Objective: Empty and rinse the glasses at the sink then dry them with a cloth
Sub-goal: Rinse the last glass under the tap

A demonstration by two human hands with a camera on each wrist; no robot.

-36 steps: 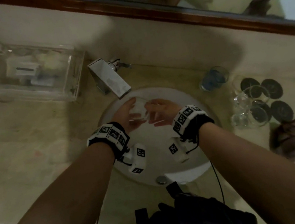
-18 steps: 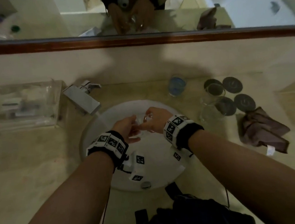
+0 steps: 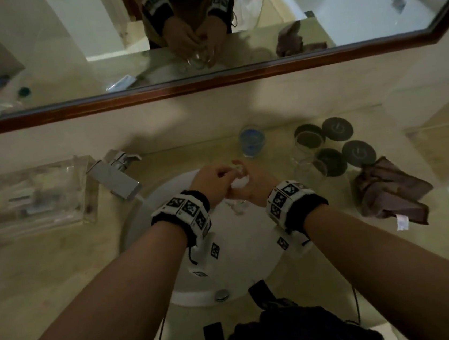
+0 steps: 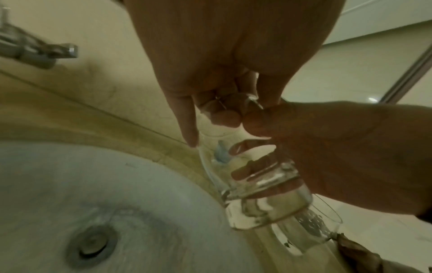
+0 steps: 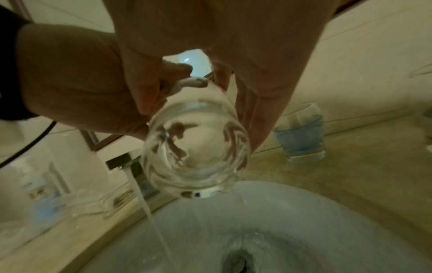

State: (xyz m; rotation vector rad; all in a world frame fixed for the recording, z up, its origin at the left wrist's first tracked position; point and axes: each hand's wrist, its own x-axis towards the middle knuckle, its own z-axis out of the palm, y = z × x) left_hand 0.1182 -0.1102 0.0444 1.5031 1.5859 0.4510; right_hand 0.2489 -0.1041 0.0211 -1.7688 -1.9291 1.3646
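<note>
A clear glass [image 3: 238, 181] hangs over the white sink [image 3: 140, 224], held from both sides. My left hand [image 3: 213, 181] pinches its upper part, fingers curled on the wall [image 4: 264, 184]. My right hand [image 3: 255, 183] wraps the other side. In the right wrist view the glass's thick base [image 5: 196, 147] faces the camera and water drips off it. Water runs from the tap [image 3: 115, 176] in a thin stream [image 5: 151, 212] left of the glass. A glass of blue liquid [image 3: 252, 140] stands behind the sink. A brown cloth [image 3: 391, 192] lies crumpled at the right.
Two clear glasses [image 3: 305, 143] stand on dark round coasters [image 3: 337, 129] right of the sink, beside the cloth. A clear plastic tray [image 3: 33, 197] with toiletries sits left of the tap. A mirror runs along the wall behind the counter. The drain [image 5: 236, 262] is open.
Both hands have carried the glass from under the spout to the right of the stream, and the water still runs. The head view has tilted up to show the mirror.
</note>
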